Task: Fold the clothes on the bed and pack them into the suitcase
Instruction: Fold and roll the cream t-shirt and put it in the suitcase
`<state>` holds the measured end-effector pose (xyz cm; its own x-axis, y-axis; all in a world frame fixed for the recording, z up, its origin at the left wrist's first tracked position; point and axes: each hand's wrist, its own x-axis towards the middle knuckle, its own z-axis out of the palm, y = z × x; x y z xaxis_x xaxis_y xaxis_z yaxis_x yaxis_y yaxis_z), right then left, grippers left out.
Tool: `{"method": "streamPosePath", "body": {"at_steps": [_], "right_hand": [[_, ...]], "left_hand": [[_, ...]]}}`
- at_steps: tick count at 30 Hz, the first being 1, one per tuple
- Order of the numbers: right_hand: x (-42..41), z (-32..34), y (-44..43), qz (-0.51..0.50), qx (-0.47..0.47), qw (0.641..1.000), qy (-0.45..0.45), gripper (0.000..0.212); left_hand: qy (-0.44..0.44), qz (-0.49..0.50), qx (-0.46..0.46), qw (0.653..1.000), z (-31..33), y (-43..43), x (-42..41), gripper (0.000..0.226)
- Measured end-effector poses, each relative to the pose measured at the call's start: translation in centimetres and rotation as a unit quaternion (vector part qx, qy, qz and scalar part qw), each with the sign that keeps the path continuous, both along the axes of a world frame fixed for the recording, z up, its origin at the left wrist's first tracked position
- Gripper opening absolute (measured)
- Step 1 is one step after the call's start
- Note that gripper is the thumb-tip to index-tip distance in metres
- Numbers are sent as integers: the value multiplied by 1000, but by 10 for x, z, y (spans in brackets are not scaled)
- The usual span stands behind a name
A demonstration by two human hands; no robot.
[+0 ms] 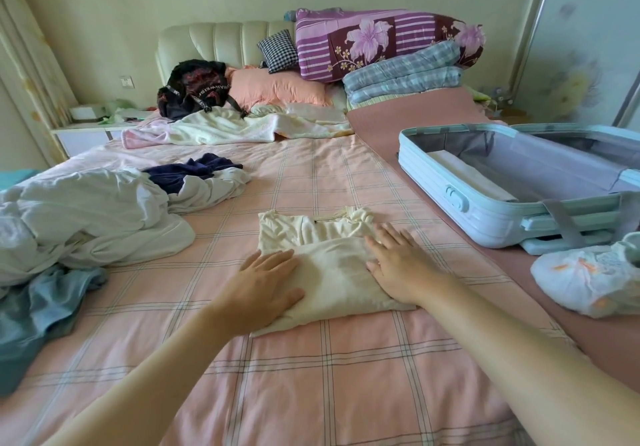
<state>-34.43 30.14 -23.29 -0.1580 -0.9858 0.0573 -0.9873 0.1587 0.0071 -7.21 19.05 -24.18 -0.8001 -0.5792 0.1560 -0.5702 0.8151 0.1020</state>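
A cream top (332, 265) lies folded in half on the pink checked bed (311, 376), its neckline pointing away from me. My left hand (266, 286) rests flat on the fold's left edge with straight fingers. My right hand (398, 265) presses flat on the right side. The light blue suitcase (485, 217) lies open at the right, with a white folded piece (471, 177) inside. At the left sits a heap of unfolded clothes: white garments (90, 217), a navy one (194, 172) and a teal one (38, 310).
A white bundle with orange print (588, 279) lies on the pink mat in front of the suitcase. At the head of the bed are a black backpack (197, 89), a pink pillow, a cream blanket (235, 127) and stacked quilts (388, 47). A nightstand stands at the far left.
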Motion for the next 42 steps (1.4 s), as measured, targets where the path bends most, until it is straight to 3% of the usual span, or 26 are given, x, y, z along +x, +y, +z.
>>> {"method": "streamPosePath", "body": {"at_steps": [2,4,6,7,9,12,17,19,23,25,29,31,33,35,38,42], "right_hand": [[9,6,7,75,-23,996,-34,68],[17,11,17,106,48,987,-111,88],[23,9,27,104,114,983,-102,110],[23,8,31,88,118,985,-87,111],[21,14,37,40,84,991,-98,89],[20,37,39,20,15,989,-146,24],[14,71,51,27,35,959,-278,22],[9,70,49,9,23,940,-341,25],[-10,60,19,-57,-162,913,-369,32],[-16,53,1,-98,-209,908,-348,30],[-12,30,-32,-144,-236,920,-278,13],[-9,19,-44,-175,-228,917,-278,21],[-7,10,-51,-202,-193,929,-241,31],[-5,9,-54,-194,-175,955,-140,34],[-3,15,-56,-168,-213,962,-27,31],[-13,13,-59,-261,-119,949,-133,42]], "left_hand": [[-20,-36,-5,999,2,11,11,105],[-55,-49,11,997,0,20,19,107],[-41,-37,28,998,-5,25,22,96],[-30,-25,41,998,-5,26,22,86],[-11,11,88,996,7,28,21,59],[-10,36,138,990,37,28,22,14],[-46,14,282,958,83,29,36,17],[-15,18,308,951,89,24,35,11],[200,105,228,947,89,-8,10,10],[254,164,150,941,83,-19,-8,7],[220,210,-3,953,58,-32,-41,38],[213,176,-55,959,48,-30,-57,40],[195,115,-23,974,38,-25,-70,37],[131,93,36,986,21,-19,-74,42],[85,98,88,988,5,-18,-68,51],[77,101,35,991,3,-21,-63,65]]}}
